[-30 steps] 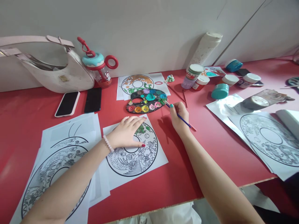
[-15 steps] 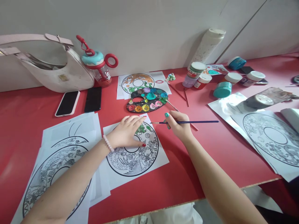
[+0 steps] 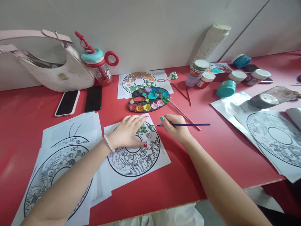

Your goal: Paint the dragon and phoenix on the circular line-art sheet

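My left hand (image 3: 128,133) lies spread over the upper left of a printed circular drawing (image 3: 138,163), fingers apart, palm down on the sheet. In my right hand (image 3: 175,125) is a thin dark-blue paintbrush (image 3: 195,125), pinched near its ferrule. Its tip is at the upper right of the ring, close to some green-painted patches; whether it touches the paper I cannot tell. Just beyond both hands sits a black paint palette (image 3: 141,99) with wells of several colours. A second brush (image 3: 185,116) rests with its head on the palette's right edge.
Loose printed sheets (image 3: 54,135) lie at left under my forearm, more sheets (image 3: 265,125) at right. Along the wall stand a white handbag (image 3: 54,75), a red-and-blue drinking cup (image 3: 101,69) and several paint jars (image 3: 226,88). Two phones (image 3: 68,103) and a partly coloured sheet (image 3: 164,75) lie nearby.
My right hand has moved left with the paintbrush, carrying its tip from the ring's right edge onto the area near the green patches. My left hand stays in place.
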A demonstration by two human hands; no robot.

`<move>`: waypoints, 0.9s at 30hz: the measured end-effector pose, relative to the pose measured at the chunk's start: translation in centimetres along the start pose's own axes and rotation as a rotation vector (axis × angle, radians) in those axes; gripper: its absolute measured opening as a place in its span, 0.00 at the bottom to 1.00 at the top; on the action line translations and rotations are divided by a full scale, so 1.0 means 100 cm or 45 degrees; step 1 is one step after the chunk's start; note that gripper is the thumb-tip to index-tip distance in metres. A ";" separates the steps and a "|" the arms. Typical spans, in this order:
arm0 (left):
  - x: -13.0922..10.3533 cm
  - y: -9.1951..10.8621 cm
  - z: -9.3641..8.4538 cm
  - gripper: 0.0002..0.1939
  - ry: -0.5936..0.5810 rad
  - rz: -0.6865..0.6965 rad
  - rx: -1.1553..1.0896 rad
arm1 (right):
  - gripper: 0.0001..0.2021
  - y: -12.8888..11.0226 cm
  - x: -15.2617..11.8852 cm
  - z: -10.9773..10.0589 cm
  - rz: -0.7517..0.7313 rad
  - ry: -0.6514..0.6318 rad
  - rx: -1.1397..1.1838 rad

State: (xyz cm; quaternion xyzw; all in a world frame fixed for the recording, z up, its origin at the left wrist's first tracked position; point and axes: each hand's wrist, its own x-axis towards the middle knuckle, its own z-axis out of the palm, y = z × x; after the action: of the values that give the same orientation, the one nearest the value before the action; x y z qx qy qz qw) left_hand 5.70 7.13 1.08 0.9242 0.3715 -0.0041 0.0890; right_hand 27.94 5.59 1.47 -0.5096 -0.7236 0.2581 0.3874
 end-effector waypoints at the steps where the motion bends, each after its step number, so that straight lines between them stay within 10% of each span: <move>1: 0.000 0.000 0.000 0.51 0.001 0.001 0.000 | 0.20 0.000 0.000 0.000 -0.006 0.003 -0.002; 27: 0.000 -0.002 0.003 0.52 0.025 0.018 0.005 | 0.19 0.000 0.000 0.001 -0.078 0.036 -0.010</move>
State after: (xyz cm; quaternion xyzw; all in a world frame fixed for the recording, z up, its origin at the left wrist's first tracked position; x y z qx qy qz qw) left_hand 5.59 7.17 0.76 0.9270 0.3657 0.0049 0.0837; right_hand 27.85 5.58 1.39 -0.4923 -0.7345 0.2360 0.4031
